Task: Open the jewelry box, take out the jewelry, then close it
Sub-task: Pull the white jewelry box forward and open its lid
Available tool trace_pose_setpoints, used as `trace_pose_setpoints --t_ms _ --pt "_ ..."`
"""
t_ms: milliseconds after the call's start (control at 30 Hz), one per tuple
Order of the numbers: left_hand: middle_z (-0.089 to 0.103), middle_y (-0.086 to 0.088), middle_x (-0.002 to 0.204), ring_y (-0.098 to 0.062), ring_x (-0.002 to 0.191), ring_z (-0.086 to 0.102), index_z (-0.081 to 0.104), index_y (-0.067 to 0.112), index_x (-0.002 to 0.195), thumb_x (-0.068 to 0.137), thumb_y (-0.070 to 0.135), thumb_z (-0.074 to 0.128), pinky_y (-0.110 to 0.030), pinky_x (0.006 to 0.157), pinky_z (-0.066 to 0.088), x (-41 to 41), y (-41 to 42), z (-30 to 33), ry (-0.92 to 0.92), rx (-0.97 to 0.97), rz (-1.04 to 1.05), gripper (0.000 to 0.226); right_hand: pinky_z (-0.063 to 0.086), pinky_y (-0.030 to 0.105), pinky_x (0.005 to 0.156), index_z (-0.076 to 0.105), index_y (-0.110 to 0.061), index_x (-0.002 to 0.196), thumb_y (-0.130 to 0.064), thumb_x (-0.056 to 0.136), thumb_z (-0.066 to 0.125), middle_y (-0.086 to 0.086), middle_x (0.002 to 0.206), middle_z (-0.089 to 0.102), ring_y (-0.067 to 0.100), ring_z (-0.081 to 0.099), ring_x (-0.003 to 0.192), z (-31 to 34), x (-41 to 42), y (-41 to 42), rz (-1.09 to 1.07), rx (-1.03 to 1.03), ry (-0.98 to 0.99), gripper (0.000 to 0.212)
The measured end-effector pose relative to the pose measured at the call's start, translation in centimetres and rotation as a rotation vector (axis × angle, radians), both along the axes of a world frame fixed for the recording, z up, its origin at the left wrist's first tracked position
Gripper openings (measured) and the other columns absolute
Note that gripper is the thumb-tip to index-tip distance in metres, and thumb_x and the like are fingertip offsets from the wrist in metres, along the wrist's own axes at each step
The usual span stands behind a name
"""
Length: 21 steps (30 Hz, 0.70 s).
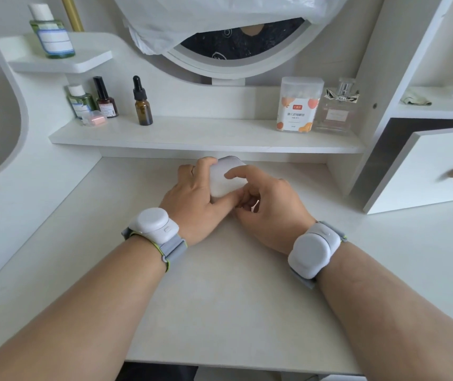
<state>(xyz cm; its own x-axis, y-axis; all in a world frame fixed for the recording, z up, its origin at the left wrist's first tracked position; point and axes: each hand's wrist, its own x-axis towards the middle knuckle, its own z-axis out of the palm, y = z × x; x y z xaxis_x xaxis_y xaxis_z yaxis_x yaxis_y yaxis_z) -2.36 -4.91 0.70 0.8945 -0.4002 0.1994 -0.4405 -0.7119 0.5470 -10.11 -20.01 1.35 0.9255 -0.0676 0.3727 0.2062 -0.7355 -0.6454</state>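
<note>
Head camera view: at a white dressing table, a person's two bare hands meet on a small white jewelry box that sits toward the table's back edge, just in front of the low shelf. The left hand is wrapped around the box's left side, fingers curled over its far corner and thumb along the near edge, steadying it. The right hand is loosely open, its forefinger resting on the lid and the remaining fingers tucked at the front-right corner; it grasps nothing on its own. The lid appears shut and no jewelry shows, so the opening step seems to be in hand. Next, the right fingertips likely must find the seam and lift the lid while the left keeps the base still.
</note>
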Motion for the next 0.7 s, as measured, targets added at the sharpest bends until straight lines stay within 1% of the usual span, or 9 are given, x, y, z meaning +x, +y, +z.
trace_pose_setpoints --t_ms 100,167,233,333,400,467,533,633,700 --pt "0.035 0.003 0.141 -0.025 0.105 0.062 0.029 0.046 0.143 0.076 0.075 0.061 -0.035 0.096 0.047 0.2 0.4 0.0 0.022 -0.025 -0.043 0.079 0.048 0.016 0.066 0.057 -0.034 0.119 -0.004 0.075 0.061 -0.004 0.077 0.075 0.008 0.061 0.062 0.4 -0.1 -0.2 0.032 0.170 0.089 0.054" --pt "0.032 0.006 0.140 -0.023 0.105 0.062 0.029 0.051 0.141 0.071 0.072 0.071 -0.034 0.095 0.049 0.4 0.7 -0.3 0.013 -0.049 -0.081 0.084 0.051 0.026 0.065 0.057 -0.028 0.120 -0.002 0.065 0.052 0.001 0.077 0.078 0.022 0.068 0.067 0.8 -0.1 -0.7 0.078 0.323 0.129 0.060" --pt "0.032 0.007 0.139 -0.022 0.103 0.062 0.030 0.053 0.139 0.067 0.070 0.077 -0.032 0.092 0.050 0.4 0.8 -0.5 -0.013 -0.061 -0.092 0.088 0.049 0.027 0.062 0.058 -0.023 0.117 -0.001 0.057 0.044 0.006 0.076 0.078 0.028 0.069 0.065 0.9 0.0 -1.1 0.068 0.433 0.116 0.065" --pt "0.032 0.006 0.138 -0.022 0.110 0.061 0.035 0.046 0.142 0.066 0.064 0.081 -0.033 0.095 0.051 0.4 0.6 -0.7 -0.057 -0.067 -0.075 0.090 0.055 0.034 0.063 0.065 -0.020 0.101 -0.001 0.057 0.042 0.000 0.068 0.076 0.022 0.066 0.061 0.6 0.2 -1.4 -0.070 0.377 0.000 0.052" --pt "0.033 0.006 0.136 -0.023 0.105 0.061 0.037 0.044 0.139 0.067 0.060 0.081 -0.035 0.091 0.053 0.5 0.6 -0.8 -0.082 -0.062 -0.067 0.086 0.056 0.034 0.066 0.068 -0.018 0.091 -0.003 0.060 0.044 -0.006 0.068 0.072 0.016 0.064 0.063 0.5 0.6 -1.8 -0.209 0.344 -0.118 0.042" --pt "0.033 0.008 0.134 -0.023 0.096 0.062 0.039 0.043 0.136 0.068 0.053 0.080 -0.036 0.086 0.054 0.6 0.8 -0.9 -0.115 -0.059 -0.078 0.080 0.049 0.020 0.067 0.069 -0.019 0.098 -0.010 0.064 0.048 -0.016 0.082 0.065 0.003 0.057 0.069 0.5 0.9 -2.2 -0.268 0.264 -0.134 0.041" --pt "0.033 0.008 0.135 -0.019 0.092 0.062 0.045 0.041 0.133 0.068 0.044 0.081 -0.035 0.085 0.055 0.7 0.9 -0.9 -0.140 -0.085 -0.109 0.074 0.037 0.005 0.070 0.064 -0.022 0.117 -0.020 0.066 0.052 -0.011 0.108 0.057 0.007 0.053 0.087 0.5 1.0 -2.1 -0.221 0.152 -0.030 0.053" --pt "0.033 0.009 0.136 -0.008 0.086 0.066 0.056 0.040 0.126 0.069 0.035 0.085 -0.028 0.082 0.054 0.7 1.1 -0.8 -0.147 -0.152 -0.178 0.063 0.032 0.009 0.083 0.049 -0.029 0.142 -0.032 0.071 0.058 -0.003 0.144 0.042 0.015 0.047 0.120 0.4 0.9 -2.0 -0.112 0.029 0.119 0.071" --pt "0.035 0.010 0.130 -0.004 0.086 0.068 0.060 0.041 0.121 0.068 0.039 0.089 -0.029 0.079 0.056 0.8 1.1 -0.8 -0.152 -0.199 -0.211 0.061 0.030 0.017 0.094 0.045 -0.037 0.146 -0.034 0.079 0.067 -0.004 0.155 0.035 0.016 0.043 0.133 0.6 0.8 -2.2 -0.102 -0.006 0.163 0.071"
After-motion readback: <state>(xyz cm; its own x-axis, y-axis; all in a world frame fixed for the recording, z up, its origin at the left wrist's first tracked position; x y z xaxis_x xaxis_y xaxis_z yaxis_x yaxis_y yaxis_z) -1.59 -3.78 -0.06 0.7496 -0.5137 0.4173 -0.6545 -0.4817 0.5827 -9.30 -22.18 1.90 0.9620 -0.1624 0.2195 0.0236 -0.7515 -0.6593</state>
